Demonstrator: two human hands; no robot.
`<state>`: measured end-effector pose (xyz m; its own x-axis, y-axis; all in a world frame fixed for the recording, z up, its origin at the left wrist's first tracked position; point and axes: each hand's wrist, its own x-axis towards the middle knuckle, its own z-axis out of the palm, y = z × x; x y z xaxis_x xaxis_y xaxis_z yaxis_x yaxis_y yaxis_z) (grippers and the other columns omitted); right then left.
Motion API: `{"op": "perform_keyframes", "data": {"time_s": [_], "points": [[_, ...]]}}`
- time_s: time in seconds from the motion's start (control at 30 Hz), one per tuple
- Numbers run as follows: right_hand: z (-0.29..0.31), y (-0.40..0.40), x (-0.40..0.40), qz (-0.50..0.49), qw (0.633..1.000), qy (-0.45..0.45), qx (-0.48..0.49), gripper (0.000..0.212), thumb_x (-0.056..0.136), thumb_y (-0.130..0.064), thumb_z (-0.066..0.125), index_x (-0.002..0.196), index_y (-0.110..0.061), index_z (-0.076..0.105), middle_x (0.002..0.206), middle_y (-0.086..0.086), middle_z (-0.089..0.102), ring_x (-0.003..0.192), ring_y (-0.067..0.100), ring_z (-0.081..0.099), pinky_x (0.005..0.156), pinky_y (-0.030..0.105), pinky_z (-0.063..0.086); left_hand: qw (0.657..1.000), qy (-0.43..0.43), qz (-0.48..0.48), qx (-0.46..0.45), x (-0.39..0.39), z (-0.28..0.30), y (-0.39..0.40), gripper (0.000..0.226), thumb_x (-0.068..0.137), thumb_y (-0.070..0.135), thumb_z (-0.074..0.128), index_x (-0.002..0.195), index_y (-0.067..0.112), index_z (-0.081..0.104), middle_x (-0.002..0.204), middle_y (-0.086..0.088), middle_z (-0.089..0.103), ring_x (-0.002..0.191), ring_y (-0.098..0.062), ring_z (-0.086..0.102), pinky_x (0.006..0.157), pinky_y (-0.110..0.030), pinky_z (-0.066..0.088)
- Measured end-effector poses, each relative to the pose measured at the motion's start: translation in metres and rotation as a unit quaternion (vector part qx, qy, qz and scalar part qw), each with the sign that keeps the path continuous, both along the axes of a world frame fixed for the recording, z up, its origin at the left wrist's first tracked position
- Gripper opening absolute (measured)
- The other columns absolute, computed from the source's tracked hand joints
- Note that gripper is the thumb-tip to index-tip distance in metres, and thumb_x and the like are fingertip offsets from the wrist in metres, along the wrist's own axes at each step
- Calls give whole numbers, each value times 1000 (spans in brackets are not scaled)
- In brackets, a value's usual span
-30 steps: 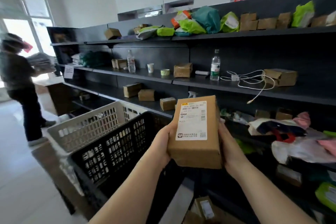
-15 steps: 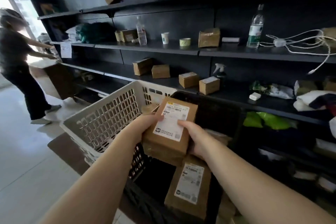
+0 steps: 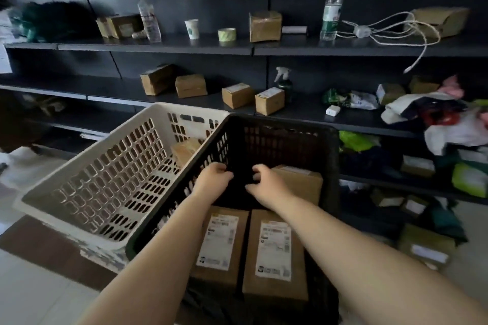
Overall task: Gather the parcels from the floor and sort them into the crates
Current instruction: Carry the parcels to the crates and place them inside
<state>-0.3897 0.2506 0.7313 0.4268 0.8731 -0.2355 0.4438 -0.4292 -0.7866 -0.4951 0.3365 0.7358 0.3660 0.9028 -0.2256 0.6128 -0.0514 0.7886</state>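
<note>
We have set the box [image 3: 274,250] we held up a second ago down in the black crate [image 3: 280,134] beside another, and both hands [image 3: 214,179] now hover empty.

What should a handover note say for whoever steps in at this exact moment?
Left hand and right hand: both empty, fingers curled, inside the black crate.
Black crate: two labelled boxes side by side, a third box behind the right hand.
White crate: one box.
Left: more parcels on the floor at right; go fetch them.
</note>
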Motion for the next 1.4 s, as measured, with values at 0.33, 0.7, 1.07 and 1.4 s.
{"op": "perform_keyframes", "data": {"time_s": [0.33, 0.7, 1.07, 1.4], "points": [[13, -217, 174, -288, 914, -103, 268, 20, 86, -19, 58, 105, -27, 57, 94, -12, 57, 81, 3, 54, 68, 16, 44, 937, -180, -295, 57, 233, 23, -198, 23, 85, 13, 56, 105, 24, 57, 94, 10, 59, 87, -5, 55, 74, -16, 40], [-226, -543, 371, -500, 865, 35, -28, 14, 88, -24, 57, 101, -22, 60, 99, 1, 65, 95, 24, 61, 70, 27, 44, 915, 51, -373, -145, 440, -225, -471, 31, 90, 14, 52, 121, 17, 51, 107, 0, 56, 100, -14, 51, 84, -21, 35], [-635, -603, 443, -611, 753, 210, -120, 46, 81, -27, 67, 120, -12, 48, 119, 8, 58, 105, 22, 57, 74, 23, 38, 883, 221, -395, -123, 531, -638, -519, 48, 87, 27, 54, 133, 24, 42, 137, -2, 46, 120, -22, 46, 98, -32, 39], [-896, -584, 477, -638, 610, 469, 8, 69, 84, -25, 66, 143, -15, 31, 136, 11, 50, 121, 30, 50, 104, 44, 38, 817, 382, -426, -67, 597, -881, -531, 79, 80, 62, 43, 145, 29, 15, 148, 2, 32, 136, -24, 30, 113, -52, 6]]}}
